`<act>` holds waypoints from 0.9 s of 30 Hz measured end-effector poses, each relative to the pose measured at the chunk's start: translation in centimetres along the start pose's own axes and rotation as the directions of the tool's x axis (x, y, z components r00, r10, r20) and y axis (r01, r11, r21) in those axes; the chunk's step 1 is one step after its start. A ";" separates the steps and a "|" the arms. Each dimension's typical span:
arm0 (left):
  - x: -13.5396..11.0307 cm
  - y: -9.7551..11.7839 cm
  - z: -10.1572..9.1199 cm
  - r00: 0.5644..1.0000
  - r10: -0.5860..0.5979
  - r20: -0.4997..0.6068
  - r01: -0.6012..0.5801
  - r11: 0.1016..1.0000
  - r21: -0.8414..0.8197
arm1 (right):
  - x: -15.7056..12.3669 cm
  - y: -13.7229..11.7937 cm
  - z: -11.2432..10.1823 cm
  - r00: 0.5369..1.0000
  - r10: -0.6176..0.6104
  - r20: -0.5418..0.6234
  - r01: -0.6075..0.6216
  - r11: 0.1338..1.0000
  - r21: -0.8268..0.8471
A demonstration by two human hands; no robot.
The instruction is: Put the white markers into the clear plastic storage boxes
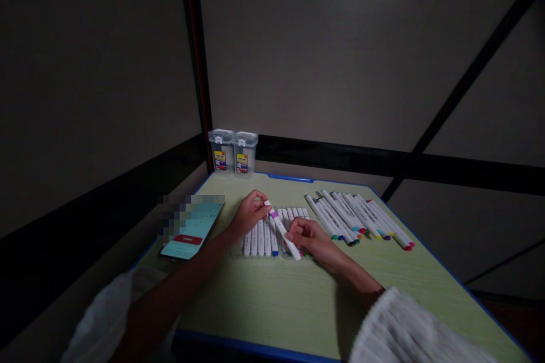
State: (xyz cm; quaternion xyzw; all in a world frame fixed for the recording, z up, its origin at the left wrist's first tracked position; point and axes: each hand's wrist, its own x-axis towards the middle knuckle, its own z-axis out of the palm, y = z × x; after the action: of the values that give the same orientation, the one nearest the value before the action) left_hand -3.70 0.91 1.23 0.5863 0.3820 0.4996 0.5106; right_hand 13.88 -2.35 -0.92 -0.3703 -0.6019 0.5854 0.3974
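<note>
The left hand (248,216) and right hand (310,239) pinch one marker (281,229) by its ends over what seems a clear tray (235,252) already holding a row (259,238), while loose markers (361,220) lie at right.

My head-worn camera looks forward and down, near the pale green, blue-edged tabletop (276,306), my left hand (249,215) and right hand (313,241) mid-frame, grey wall (340,39) beyond.

Bare tabletop (276,300); markers (361,218), 2 boxes (233,151) beyond
</note>
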 end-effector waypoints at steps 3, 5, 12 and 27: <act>-0.2 0.1 0.1 1.000 0.008 -0.024 -0.008 1.000 -0.003 | 0.0 -0.1 0.1 1.000 0.011 -0.022 -0.011 1.000 0.007; -0.2 0.2 0.1 0.999 0.013 -0.046 -0.013 1.000 0.004 | 0.0 -0.2 0.1 0.999 0.017 -0.043 -0.017 1.000 0.015; 0.8 -0.1 -1.3 0.992 0.032 -0.124 -0.031 0.999 0.009 | -0.1 -0.3 0.0 0.998 0.016 -0.066 -0.012 0.999 0.046; 2.0 0.3 -6.1 0.993 -0.017 -0.117 0.059 0.928 0.368 | -0.1 -0.2 0.0 0.998 0.030 -0.054 -0.026 0.998 0.062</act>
State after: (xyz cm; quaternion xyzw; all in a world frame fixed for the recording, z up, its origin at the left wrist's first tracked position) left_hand -9.24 4.09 1.74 0.6356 0.5087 0.4406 0.3783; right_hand 13.94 -2.45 -0.69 -0.3823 -0.5673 0.5986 0.4168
